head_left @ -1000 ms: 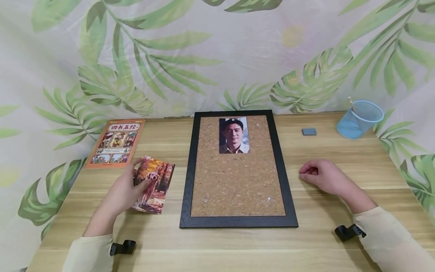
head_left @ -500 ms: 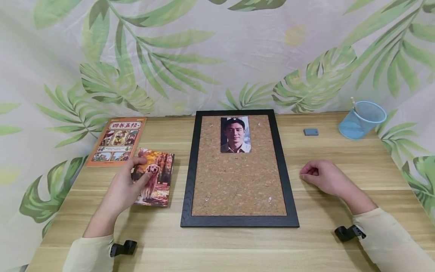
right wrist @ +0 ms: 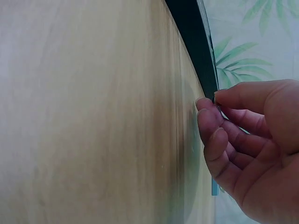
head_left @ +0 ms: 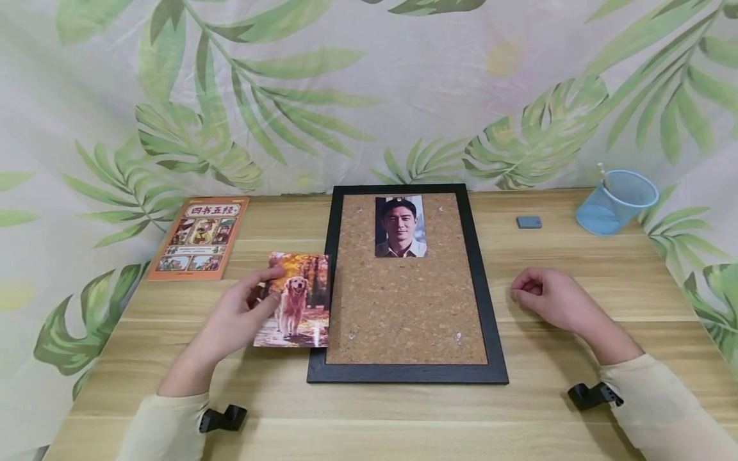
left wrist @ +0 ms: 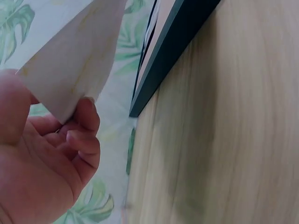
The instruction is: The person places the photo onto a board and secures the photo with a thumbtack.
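In the head view my left hand pinches a photo print of a golden retriever among autumn leaves, thumb on its front. The print's right edge overlaps the left side of a black-framed cork board. Its pale back shows in the left wrist view, bent where my fingers press it. A portrait photo is fixed at the board's top with a light pin. My right hand rests on the table right of the board, fingers loosely curled and thumb tip near the index finger; I see nothing held there.
An orange book lies at the back left. Toward the back right are a small blue-grey block and a blue mesh pen cup with a stick in it. Shiny pins sit near the board's corners. A leaf-printed cloth hangs behind the table.
My left hand has carried the dog photo rightward, from beside the book to the board's left edge, and the photo has straightened. My right hand has stayed in place.
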Demonstrator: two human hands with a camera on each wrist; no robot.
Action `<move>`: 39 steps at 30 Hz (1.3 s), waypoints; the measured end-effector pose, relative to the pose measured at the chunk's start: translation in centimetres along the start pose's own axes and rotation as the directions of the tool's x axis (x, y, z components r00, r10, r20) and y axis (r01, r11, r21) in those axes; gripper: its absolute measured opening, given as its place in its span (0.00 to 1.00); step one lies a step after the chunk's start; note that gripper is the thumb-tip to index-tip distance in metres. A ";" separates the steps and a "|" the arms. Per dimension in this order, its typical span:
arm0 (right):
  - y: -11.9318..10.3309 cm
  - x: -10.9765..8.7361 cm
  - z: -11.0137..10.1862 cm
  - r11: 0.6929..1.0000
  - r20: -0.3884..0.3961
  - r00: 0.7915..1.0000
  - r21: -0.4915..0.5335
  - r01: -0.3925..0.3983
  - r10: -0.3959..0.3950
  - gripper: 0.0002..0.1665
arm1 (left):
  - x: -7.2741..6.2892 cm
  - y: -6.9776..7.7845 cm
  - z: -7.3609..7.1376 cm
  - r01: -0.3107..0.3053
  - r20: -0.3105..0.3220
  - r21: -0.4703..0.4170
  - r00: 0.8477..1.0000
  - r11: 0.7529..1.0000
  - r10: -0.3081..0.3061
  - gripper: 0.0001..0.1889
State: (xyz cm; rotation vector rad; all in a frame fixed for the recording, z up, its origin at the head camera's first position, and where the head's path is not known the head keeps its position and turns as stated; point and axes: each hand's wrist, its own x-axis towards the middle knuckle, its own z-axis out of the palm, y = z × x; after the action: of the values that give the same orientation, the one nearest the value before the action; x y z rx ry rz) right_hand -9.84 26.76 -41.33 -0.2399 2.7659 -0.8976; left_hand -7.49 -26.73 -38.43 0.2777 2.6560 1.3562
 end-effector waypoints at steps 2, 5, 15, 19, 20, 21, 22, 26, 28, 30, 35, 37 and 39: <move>-0.1 0.0 0.0 1.000 -0.003 1.000 0.005 0.004 -0.004 0.05 | 0.3 0.1 0.6 -0.015 0.038 -0.027 0.999 1.000 0.016 0.27; -0.2 -0.1 0.1 1.000 -0.006 1.000 0.017 0.010 -0.010 0.04 | 0.7 0.4 1.4 -0.028 0.104 -0.048 0.994 0.998 0.033 0.30; -0.6 -0.6 0.1 0.999 -0.024 0.999 0.033 0.040 -0.039 0.04 | 2.4 1.7 4.2 -0.108 0.296 -0.023 0.949 0.994 0.110 0.36; -0.7 -0.7 0.3 0.997 -0.038 0.997 0.032 0.064 -0.063 0.05 | 3.2 2.4 5.5 -0.115 0.356 0.009 0.929 0.993 0.104 0.35; -0.8 -0.8 0.4 0.997 -0.040 0.997 0.032 0.070 -0.068 0.05 | 3.5 2.6 5.9 -0.116 0.366 0.017 0.925 0.993 0.102 0.35; -0.8 -0.8 0.4 0.997 -0.042 0.997 0.031 0.073 -0.072 0.05 | 3.7 2.8 6.2 -0.120 0.373 0.029 0.923 0.992 0.101 0.35; -0.9 -0.8 0.5 0.997 -0.042 0.996 0.031 0.076 -0.074 0.05 | 3.9 3.0 6.4 -0.124 0.380 0.037 0.920 0.992 0.101 0.35; -1.1 -0.9 0.5 0.997 -0.037 0.997 0.027 0.075 -0.074 0.06 | 4.6 3.6 7.5 -0.130 0.405 0.066 0.910 0.989 0.093 0.36; -1.3 -0.9 0.5 0.997 -0.033 0.997 0.025 0.074 -0.073 0.06 | 4.9 3.9 7.9 -0.134 0.423 0.073 0.902 0.988 0.091 0.37; -1.4 -0.9 0.5 0.997 -0.031 0.997 0.025 0.077 -0.076 0.06 | 5.3 4.2 8.4 -0.142 0.438 0.077 0.894 0.987 0.094 0.37; -1.7 -0.9 0.6 0.995 -0.032 0.995 0.035 0.091 -0.090 0.06 | 5.9 4.7 9.3 -0.160 0.461 0.109 0.883 0.981 0.093 0.37; -1.9 -0.8 0.6 0.995 -0.033 0.995 0.036 0.096 -0.095 0.06 | 6.1 5.0 9.5 -0.166 0.468 0.128 0.880 0.978 0.088 0.37; -2.0 -0.8 0.6 0.994 -0.036 0.994 0.031 0.102 -0.101 0.06 | 6.4 5.1 9.7 -0.182 0.473 0.149 0.876 0.972 0.092 0.36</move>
State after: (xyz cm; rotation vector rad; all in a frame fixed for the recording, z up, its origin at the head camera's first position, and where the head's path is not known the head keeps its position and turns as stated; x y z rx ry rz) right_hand -8.75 24.95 -40.50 -0.3664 2.7899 -0.9790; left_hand -11.15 -14.67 -40.24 0.7296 2.3838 0.9148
